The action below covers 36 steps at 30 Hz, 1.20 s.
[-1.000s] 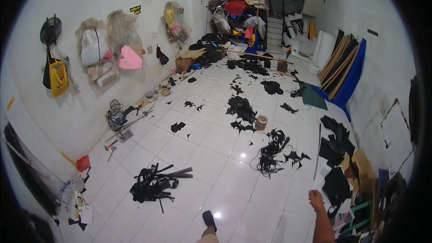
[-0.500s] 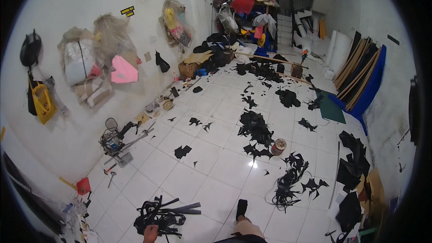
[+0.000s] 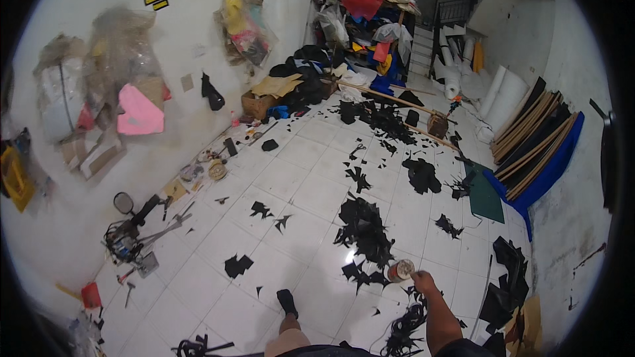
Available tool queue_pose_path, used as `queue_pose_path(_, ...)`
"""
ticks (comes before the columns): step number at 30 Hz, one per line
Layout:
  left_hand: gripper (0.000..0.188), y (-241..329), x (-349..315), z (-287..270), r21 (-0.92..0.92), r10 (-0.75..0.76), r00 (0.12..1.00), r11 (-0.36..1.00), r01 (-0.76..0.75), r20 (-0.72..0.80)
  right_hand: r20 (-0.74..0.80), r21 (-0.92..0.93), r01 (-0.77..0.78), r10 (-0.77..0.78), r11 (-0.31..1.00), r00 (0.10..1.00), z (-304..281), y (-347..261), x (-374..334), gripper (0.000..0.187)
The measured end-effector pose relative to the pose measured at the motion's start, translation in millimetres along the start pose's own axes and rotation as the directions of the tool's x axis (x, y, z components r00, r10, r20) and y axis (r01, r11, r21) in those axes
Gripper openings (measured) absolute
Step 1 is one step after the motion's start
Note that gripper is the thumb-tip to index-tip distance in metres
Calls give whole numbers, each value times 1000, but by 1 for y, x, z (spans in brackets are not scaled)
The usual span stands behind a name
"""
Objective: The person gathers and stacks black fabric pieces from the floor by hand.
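Note:
My right arm reaches forward, and my right hand (image 3: 424, 282) is at the near-right rim of a round tin can (image 3: 401, 271). The fingers are drawn together and look closed on that rim. The can has a reddish side and a pale, crusted top. It stands on the tiles beside jagged black scraps (image 3: 362, 276). Below my right hand lies a tangle of thin black strips (image 3: 405, 330), partly hidden by my forearm. A bundle of black strips (image 3: 198, 346) shows at the lower edge. My left hand is out of view.
A large black scrap heap (image 3: 364, 228) lies beyond the can. Along the left wall are a machine with a round guard (image 3: 126, 238), hammers and a red dustpan-like piece (image 3: 91, 295). Rolls and boards (image 3: 536, 139) lean at right. My socked foot (image 3: 286, 302) is on the floor.
My view has shifted. The left hand, earlier at the bundle of black strips, has left the picture. My right arm has come in and reached the tin can.

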<state>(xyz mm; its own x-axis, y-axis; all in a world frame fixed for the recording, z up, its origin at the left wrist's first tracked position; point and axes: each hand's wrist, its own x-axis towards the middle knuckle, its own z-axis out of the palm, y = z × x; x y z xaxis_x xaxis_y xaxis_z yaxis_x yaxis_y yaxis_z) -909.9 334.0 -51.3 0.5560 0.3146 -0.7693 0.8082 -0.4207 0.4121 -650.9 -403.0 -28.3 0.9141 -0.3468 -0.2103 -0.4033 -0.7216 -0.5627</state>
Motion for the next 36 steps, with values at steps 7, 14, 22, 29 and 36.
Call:
queue_pose_path(7, 29, 197, 169, -73, 9, 85, 995, 996, -85, 51, 284, -4, -113, 110, 994, 953, 98, -39, 98, 48)
queue_pose_path(14, 27, 448, 348, -162, -315, 259, 927, 886, -340, -273, 708, 298, -726, 366, 620, 603, 190, 74, 76, 39)
queue_pose_path(22, 32, 621, 391, -204, -249, 22, 981, 966, -71, -194, 688, 8, -684, 493, 730, 534, 207, -131, 340, 36)
queue_pose_path(29, 26, 707, 490, -158, -300, 4, 991, 953, 36, 130, 143, 45, -142, 134, 989, 981, 50, -283, 793, 32)
queue_pose_path(36, 32, 697, 670, -270, -265, -3, 999, 964, -11, -53, 315, 330, -169, 60, 929, 947, 174, -570, 927, 40)
